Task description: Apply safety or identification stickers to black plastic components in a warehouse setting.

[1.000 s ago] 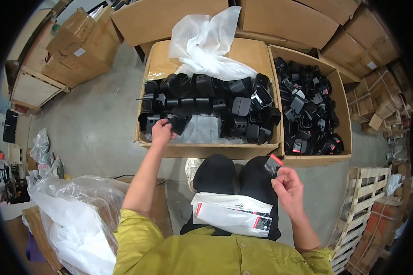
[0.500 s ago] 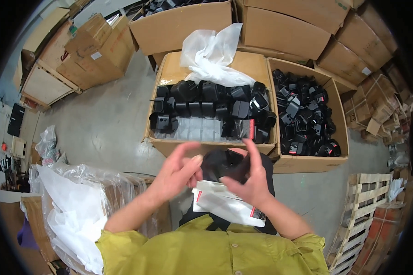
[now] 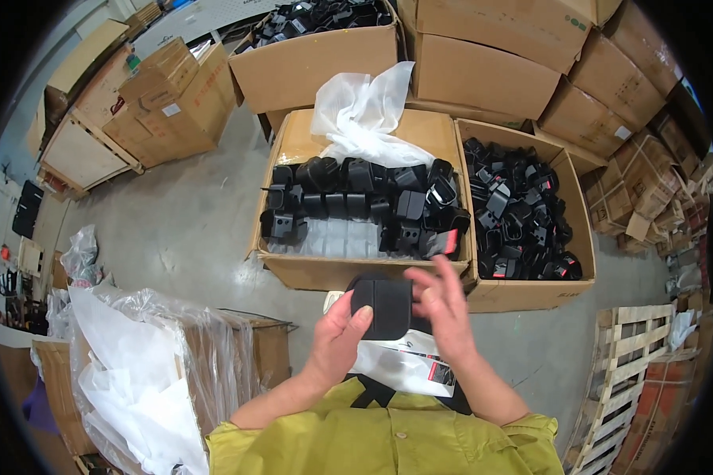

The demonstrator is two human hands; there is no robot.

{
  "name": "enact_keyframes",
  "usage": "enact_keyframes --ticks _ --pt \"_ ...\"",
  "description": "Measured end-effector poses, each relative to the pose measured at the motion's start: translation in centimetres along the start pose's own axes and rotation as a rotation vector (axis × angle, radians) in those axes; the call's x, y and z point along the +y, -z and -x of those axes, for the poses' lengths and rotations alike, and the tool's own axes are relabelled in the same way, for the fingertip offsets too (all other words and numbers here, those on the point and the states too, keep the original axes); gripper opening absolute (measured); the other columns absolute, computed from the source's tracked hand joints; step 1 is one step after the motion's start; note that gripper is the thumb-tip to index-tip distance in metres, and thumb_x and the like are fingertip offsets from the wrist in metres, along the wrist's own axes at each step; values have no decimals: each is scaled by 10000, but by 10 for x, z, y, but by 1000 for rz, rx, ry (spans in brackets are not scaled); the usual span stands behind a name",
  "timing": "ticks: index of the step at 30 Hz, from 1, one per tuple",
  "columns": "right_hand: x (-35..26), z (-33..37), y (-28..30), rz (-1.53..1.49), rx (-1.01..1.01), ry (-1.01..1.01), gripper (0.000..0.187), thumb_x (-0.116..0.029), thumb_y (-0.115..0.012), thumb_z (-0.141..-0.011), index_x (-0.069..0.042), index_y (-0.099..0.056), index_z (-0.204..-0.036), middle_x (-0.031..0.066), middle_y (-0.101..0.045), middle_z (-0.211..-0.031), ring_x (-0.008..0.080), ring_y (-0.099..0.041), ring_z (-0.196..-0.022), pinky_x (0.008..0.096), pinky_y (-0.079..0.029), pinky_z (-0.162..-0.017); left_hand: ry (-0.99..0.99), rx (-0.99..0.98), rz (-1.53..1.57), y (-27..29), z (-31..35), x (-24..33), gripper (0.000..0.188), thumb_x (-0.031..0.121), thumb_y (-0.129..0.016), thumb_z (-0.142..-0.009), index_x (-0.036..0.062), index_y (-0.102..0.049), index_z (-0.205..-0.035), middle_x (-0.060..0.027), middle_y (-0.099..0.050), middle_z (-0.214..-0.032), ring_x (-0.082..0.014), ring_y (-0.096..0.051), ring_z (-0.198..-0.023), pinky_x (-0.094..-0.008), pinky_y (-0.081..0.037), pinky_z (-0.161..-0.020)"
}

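My left hand (image 3: 333, 339) grips a squarish black plastic part (image 3: 383, 310) with rounded corners, thumb lying on its front face. Just right of the part, my right hand (image 3: 447, 318) has its fingers spread and holds nothing I can see. White sheets with red-and-black labels (image 3: 408, 368) rest on my lap below the hands. In front stands an open carton (image 3: 325, 273) with rows of black plastic parts (image 3: 337, 204) along its back and sides. A grey translucent layer (image 3: 341, 237) shows in its middle, and a red-edged label (image 3: 442, 242) lies at its front right.
A second carton (image 3: 531, 294), full of jumbled black parts, adjoins on the right. White foam wrap (image 3: 364, 119) lies over the first carton's back. Stacked boxes (image 3: 483, 71) stand behind, a plastic-wrapped box (image 3: 214, 348) at left, and a wooden pallet (image 3: 614, 388) at right.
The black part now shows a squarish face, held in my left hand. My right hand has come away to its right side. The view has tilted up slightly.
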State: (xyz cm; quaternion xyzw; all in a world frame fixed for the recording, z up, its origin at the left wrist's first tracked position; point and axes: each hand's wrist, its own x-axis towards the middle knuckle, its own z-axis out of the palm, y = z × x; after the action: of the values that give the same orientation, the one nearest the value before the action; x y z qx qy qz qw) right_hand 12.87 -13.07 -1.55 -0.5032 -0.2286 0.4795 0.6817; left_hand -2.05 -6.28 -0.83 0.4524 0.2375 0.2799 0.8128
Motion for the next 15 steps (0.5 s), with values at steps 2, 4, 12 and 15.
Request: enact_keyframes --ticks 2,4,12,15 --pt "-3 0 10 89 127 213 446 -107 -539 -816 -16 -339 -1203 89 -508 -1006 115 -479 -888 236 -403 -775 -5 78 -19 1 2 -2 321 141 -408 -893 -27 -405 -1166 -50 -509 -1081 -94 -466 -984 -228 -358 -871" --pt "-13 8 10 49 129 226 220 -45 -558 -793 -10 -486 -997 57 -508 -925 80 -467 -831 208 -401 -731 -6 93 -31 1 2 -6 317 141 -412 -893 -25 -409 -1163 -49 -515 -1064 -91 -471 -962 -224 -364 -855" --pt "-14 29 -3 112 -166 -119 67 -31 -599 -769 14 -552 -786 -1 -554 -678 20 -492 -595 154 -396 -525 -133 129 -311 2 6 -27 282 109 -431 -881 -31 -434 -1125 -44 -546 -977 -74 -477 -878 -205 -386 -782" --pt "-10 29 -2 209 -118 -88 68 -35 -606 -764 17 -565 -781 9 -563 -651 30 -501 -565 159 -406 -503 -164 134 -329 -4 8 -23 276 110 -438 -877 -30 -444 -1114 -43 -559 -945 -75 -483 -860 -206 -391 -767"
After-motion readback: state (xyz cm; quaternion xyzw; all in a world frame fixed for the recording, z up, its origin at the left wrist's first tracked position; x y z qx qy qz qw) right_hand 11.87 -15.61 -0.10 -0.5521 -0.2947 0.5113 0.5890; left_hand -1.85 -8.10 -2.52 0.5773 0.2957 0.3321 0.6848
